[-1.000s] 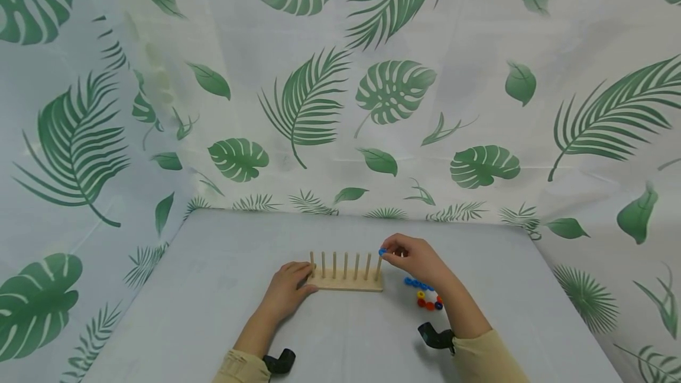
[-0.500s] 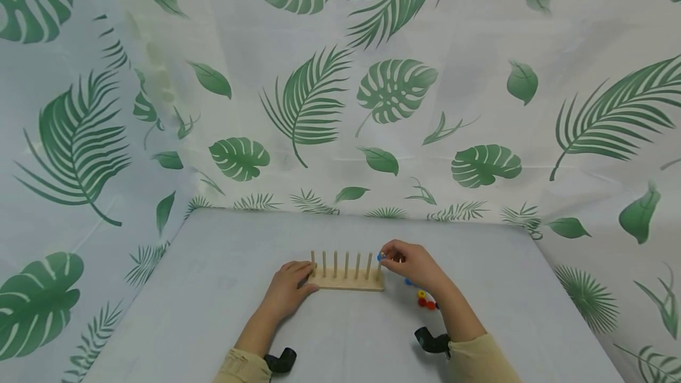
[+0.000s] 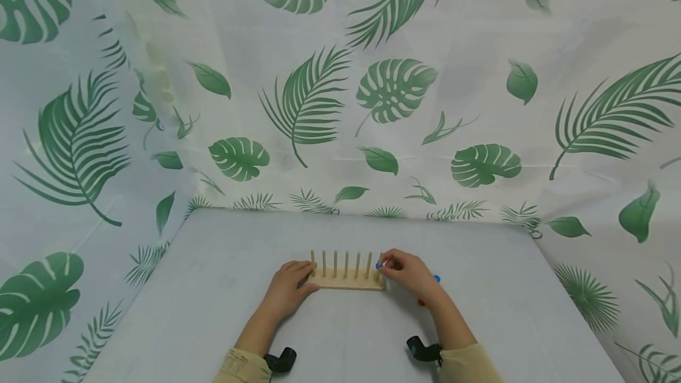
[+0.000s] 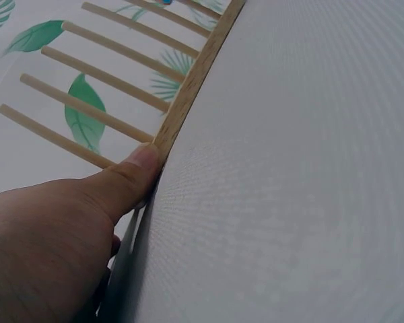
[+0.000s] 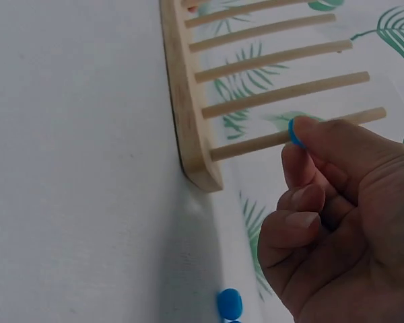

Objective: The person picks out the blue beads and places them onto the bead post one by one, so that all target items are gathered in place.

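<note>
Lower than half a second ago, in the head view, the right hand (image 3: 407, 270) pinches a blue ring (image 3: 378, 266) at the rack's (image 3: 346, 283) right-end peg (image 3: 381, 255); the left hand (image 3: 287, 289) grips the opposite end on the desk (image 3: 340, 336). A red ring (image 3: 421, 302) is partly hidden by the right arm (image 3: 449, 315). Left wrist: the thumb (image 4: 131, 173) presses the rack's edge. Right wrist: the pinched ring sits around the peg, partway along, apart from the base (image 5: 188, 134); a loose blue ring (image 5: 230, 304) lies near that end.

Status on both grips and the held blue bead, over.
Left grip holding rack at one end. Right grip pinching blue bead partway down end peg. Bare peg below, nothing blocking.
</note>
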`<action>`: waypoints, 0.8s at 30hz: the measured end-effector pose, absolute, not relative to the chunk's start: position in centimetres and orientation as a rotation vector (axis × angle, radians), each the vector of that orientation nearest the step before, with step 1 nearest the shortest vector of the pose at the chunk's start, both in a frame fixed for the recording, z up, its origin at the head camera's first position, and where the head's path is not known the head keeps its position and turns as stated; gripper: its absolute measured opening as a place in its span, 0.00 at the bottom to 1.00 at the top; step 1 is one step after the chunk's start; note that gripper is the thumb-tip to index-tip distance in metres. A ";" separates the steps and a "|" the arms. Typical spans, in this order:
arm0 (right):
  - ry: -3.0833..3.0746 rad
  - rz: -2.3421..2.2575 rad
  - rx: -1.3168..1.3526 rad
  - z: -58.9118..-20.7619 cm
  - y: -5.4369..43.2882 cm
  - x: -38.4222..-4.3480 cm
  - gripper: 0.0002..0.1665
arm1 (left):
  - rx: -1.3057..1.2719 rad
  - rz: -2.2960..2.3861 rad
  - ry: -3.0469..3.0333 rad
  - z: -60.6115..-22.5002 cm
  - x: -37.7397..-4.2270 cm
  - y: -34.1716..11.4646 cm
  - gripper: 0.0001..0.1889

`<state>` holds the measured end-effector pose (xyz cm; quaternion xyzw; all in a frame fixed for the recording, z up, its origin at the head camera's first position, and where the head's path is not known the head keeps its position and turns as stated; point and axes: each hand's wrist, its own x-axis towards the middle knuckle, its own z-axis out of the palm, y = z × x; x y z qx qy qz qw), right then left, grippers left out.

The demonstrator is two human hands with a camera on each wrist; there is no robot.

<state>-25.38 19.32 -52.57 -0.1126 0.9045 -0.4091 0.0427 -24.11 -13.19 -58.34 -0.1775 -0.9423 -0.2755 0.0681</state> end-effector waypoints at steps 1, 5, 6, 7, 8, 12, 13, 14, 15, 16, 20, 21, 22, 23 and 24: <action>2.755 -1.261 -0.330 -52.8 19.3 -25.3 0.08 | -0.532 -0.830 -2.841 -58.3 -24.1 -13.2 0.31; 2.688 -1.316 -0.251 -53.5 19.0 -25.3 0.07 | -0.532 -0.826 -2.838 -58.4 -24.1 -13.2 0.31; 2.671 -1.329 -0.232 -53.7 19.0 -25.2 0.07 | -0.530 -0.823 -2.841 -58.3 -24.1 -13.2 0.31; 2.652 -1.341 -0.207 -53.9 18.9 -25.2 0.07 | -0.530 -0.825 -2.840 -58.3 -24.0 -13.2 0.30; 2.640 -1.345 -0.190 -54.0 18.8 -25.2 0.07 | -0.530 -0.826 -2.839 -58.3 -24.0 -13.2 0.30; 2.600 -1.343 -0.141 -54.4 18.6 -25.2 0.09 | -0.522 -0.834 -2.847 -58.2 -24.0 -13.1 0.30; 2.593 -1.342 -0.133 -54.5 18.6 -25.2 0.10 | -0.522 -0.837 -2.845 -58.1 -24.0 -13.1 0.30; 2.590 -1.338 -0.129 -54.6 18.6 -25.2 0.11 | -0.519 -0.836 -2.846 -58.1 -24.0 -13.1 0.30; 2.584 -1.339 -0.124 -54.6 18.6 -25.2 0.11 | -0.520 -0.839 -2.841 -58.1 -23.9 -13.1 0.30; 2.580 -1.340 -0.122 -54.7 18.6 -25.2 0.11 | -0.522 -0.840 -2.836 -58.2 -23.9 -13.1 0.30; 2.570 -1.340 -0.122 -54.8 18.5 -25.2 0.10 | -0.529 -0.837 -2.819 -58.3 -23.9 -13.1 0.30; 2.565 -1.341 -0.120 -54.7 18.5 -25.2 0.10 | -0.530 -0.838 -2.820 -58.3 -23.9 -13.1 0.30; 2.563 -1.341 -0.119 -54.7 18.5 -25.2 0.10 | -0.533 -0.834 -2.820 -58.3 -23.9 -13.1 0.30; 2.560 -1.342 -0.116 -54.7 18.5 -25.2 0.10 | -0.534 -0.830 -2.821 -58.3 -23.9 -13.1 0.30; 2.558 -1.341 -0.112 -54.7 18.5 -25.3 0.10 | -0.532 -0.830 -2.828 -58.3 -23.9 -13.1 0.30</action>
